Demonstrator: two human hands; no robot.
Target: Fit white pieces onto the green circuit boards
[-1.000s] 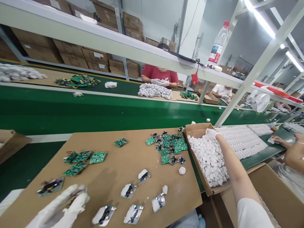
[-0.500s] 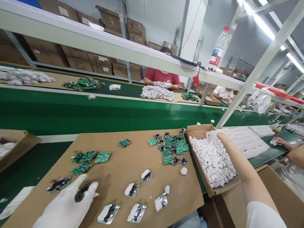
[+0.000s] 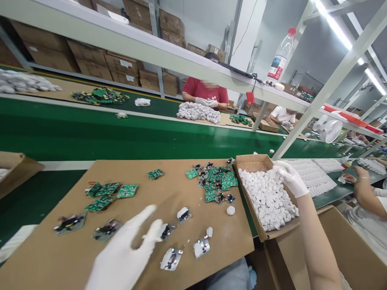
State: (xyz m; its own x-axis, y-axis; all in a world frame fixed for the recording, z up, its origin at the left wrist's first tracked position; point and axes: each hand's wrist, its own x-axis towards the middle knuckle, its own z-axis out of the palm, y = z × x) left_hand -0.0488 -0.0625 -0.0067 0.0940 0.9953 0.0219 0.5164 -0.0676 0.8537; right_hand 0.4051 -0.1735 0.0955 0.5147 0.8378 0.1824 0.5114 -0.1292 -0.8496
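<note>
My left hand (image 3: 127, 245), in a white glove, hovers over the cardboard sheet (image 3: 222, 237), thumb and forefinger spread with nothing between them. Its thumb tip overlaps a small circuit board with a white pad (image 3: 167, 233). To its left lies a circuit board with black parts (image 3: 106, 230). Other boards bearing white pads, such as one (image 3: 171, 259) to the right, lie close by. My right hand (image 3: 292, 179), also gloved, is at the far side of a cardboard box (image 3: 254, 161) of small white pieces (image 3: 270, 201). Its fingers are bent together at the heap; white glove and white pieces blend, hiding what they hold.
Green circuit boards (image 3: 222, 177) are heaped near the box, with smaller groups (image 3: 104, 189) at the left. Beyond runs a green conveyor belt (image 3: 90, 139). A co-worker (image 3: 205, 92) sits across it. A slanted white post (image 3: 302, 121) rises behind the box.
My left hand has let go of the black-part board, leaving it on the cardboard, and moved right. My right hand has drawn back slightly from the white pieces, bringing its glove into view.
</note>
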